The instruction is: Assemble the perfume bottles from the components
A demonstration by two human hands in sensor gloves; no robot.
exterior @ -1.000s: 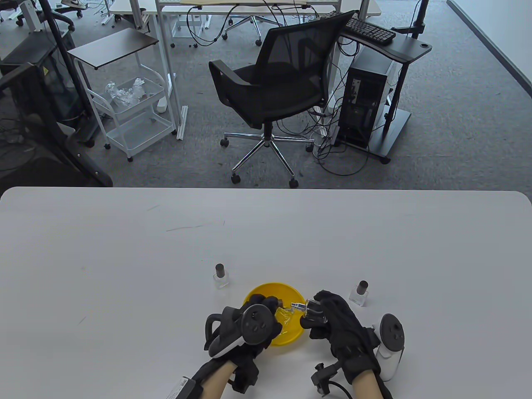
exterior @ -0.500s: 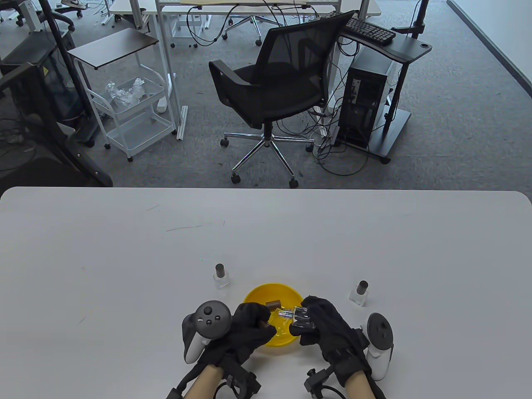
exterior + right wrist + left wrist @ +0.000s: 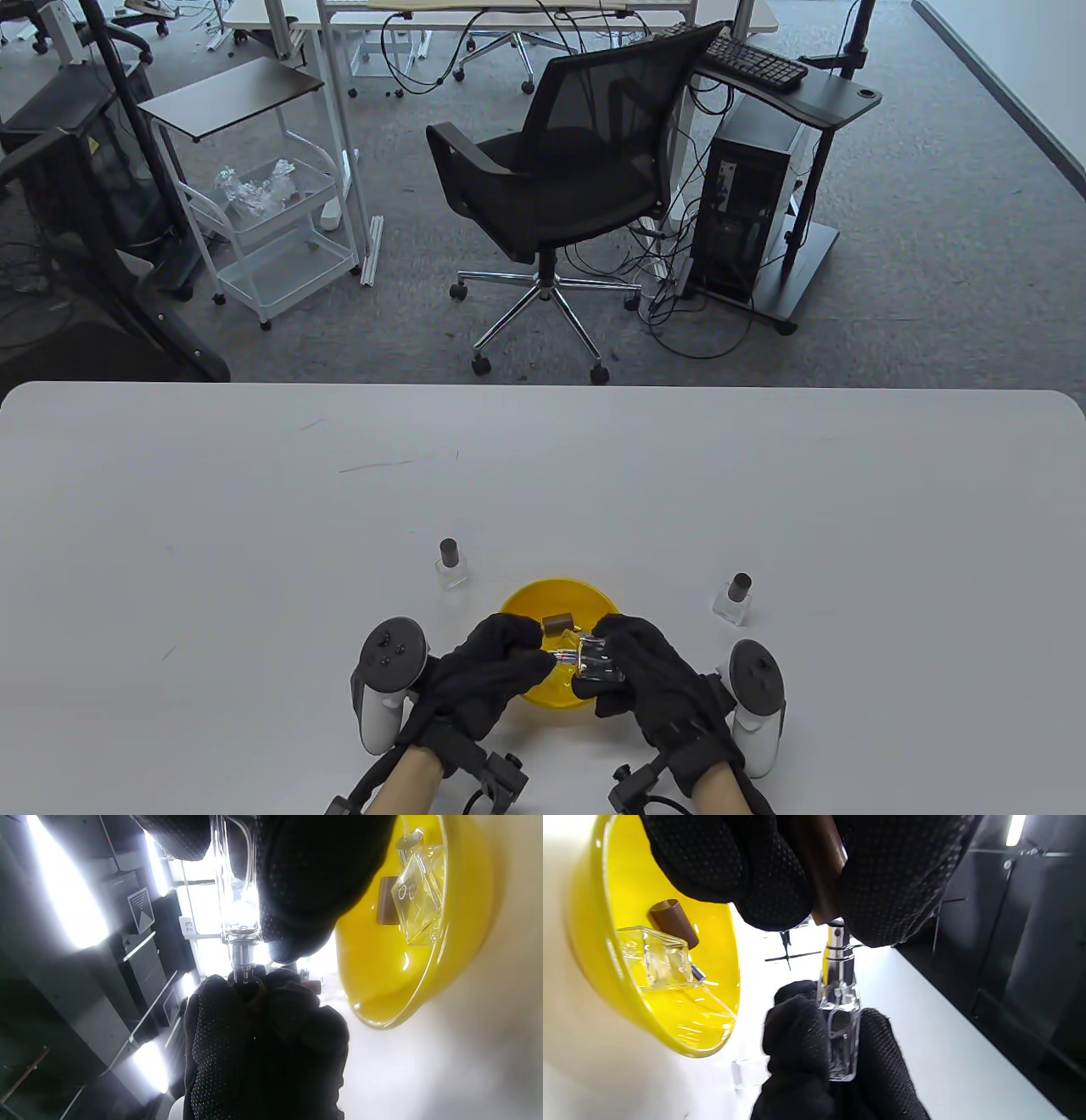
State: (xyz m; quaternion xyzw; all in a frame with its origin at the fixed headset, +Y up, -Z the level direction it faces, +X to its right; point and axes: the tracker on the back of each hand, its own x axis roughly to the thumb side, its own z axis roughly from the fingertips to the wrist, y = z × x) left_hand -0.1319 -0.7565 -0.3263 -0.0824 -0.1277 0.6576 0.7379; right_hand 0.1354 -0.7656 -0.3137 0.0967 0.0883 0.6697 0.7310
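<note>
Both hands have closed in over the yellow bowl since a moment ago, and now they meet. Left hand pinches a brown cap between thumb and fingers, its mouth right at the silver sprayer. Right hand grips the clear bottle, neck pointing at the cap. Inside the bowl lie another bottle and a spare cap. Two capped bottles stand upright on the table, flanking the bowl.

The left hand lifted a brown cap from the yellow bowl and met the right hand, whose glass bottle tipped toward it.
</note>
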